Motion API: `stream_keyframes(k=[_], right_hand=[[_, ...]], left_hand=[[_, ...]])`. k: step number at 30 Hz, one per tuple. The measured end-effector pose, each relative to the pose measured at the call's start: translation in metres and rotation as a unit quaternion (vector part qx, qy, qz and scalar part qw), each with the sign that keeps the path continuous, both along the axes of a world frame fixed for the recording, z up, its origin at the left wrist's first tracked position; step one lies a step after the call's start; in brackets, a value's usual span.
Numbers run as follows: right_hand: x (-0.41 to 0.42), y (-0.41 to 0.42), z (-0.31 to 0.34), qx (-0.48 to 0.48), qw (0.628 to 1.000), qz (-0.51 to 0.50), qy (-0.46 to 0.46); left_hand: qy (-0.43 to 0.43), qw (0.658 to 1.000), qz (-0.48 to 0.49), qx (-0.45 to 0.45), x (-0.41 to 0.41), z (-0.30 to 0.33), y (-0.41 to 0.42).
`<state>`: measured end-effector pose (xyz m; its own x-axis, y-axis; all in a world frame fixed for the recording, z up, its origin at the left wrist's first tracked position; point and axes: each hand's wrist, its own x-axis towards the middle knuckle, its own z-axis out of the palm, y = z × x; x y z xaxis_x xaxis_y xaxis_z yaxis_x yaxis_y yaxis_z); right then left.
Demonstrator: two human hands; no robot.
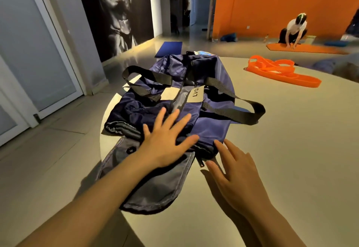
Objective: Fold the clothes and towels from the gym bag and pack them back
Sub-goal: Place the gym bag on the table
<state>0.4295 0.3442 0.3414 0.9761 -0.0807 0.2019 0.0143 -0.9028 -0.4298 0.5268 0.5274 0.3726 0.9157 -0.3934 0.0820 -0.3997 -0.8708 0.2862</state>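
A navy gym bag (209, 72) with black webbing handles (233, 108) lies lengthwise on a pale round table (291, 149). Its near end flap (155, 188) hangs open, showing grey lining and a zipper pull (201, 162). Dark folded fabric (124, 128) pokes out at the bag's left near side. My left hand (165, 140) lies flat with fingers spread, pressing on the bag's near end. My right hand (233, 175) hovers open just right of the zipper, fingertips close to the bag's edge. A pale blue item (204, 53) shows at the bag's far end.
Orange resistance bands (279, 72) lie on the table's far right. The table's left edge drops to a tiled floor. A blue mat (169, 49) lies on the floor beyond. A person (293, 31) kneels on an orange mat (310, 48) by the orange wall.
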Motion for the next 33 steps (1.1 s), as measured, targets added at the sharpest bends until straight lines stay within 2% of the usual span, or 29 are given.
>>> stream_keyframes(k=[3, 6, 10, 14, 22, 29, 33], right_hand=[[-0.006, 0.001, 0.005, -0.004, 1.0, -0.015, 0.019], [-0.008, 0.004, 0.008, -0.032, 0.997, -0.021, 0.06], [-0.01, 0.005, 0.011, -0.086, 0.993, -0.008, 0.079], [-0.009, 0.007, 0.013, -0.098, 0.991, -0.006, 0.086], [-0.005, 0.006, 0.011, -0.088, 0.996, -0.026, 0.012], [-0.002, 0.006, 0.009, -0.069, 0.998, -0.013, -0.005], [-0.012, 0.008, 0.021, -0.086, 0.996, 0.01, 0.016]], left_hand=[[0.006, 0.997, -0.003, 0.071, 0.005, -0.018, -0.007], [-0.008, 0.998, 0.002, 0.061, 0.026, -0.022, 0.001], [-0.02, 0.998, -0.002, 0.057, 0.055, -0.017, 0.008], [-0.019, 0.998, -0.006, 0.056, 0.088, -0.013, 0.015], [-0.028, 0.998, -0.011, 0.05, 0.128, -0.015, 0.005], [-0.064, 0.997, 0.022, 0.023, 0.102, -0.017, -0.006], [-0.056, 0.998, -0.013, -0.04, 0.046, -0.013, -0.01]])
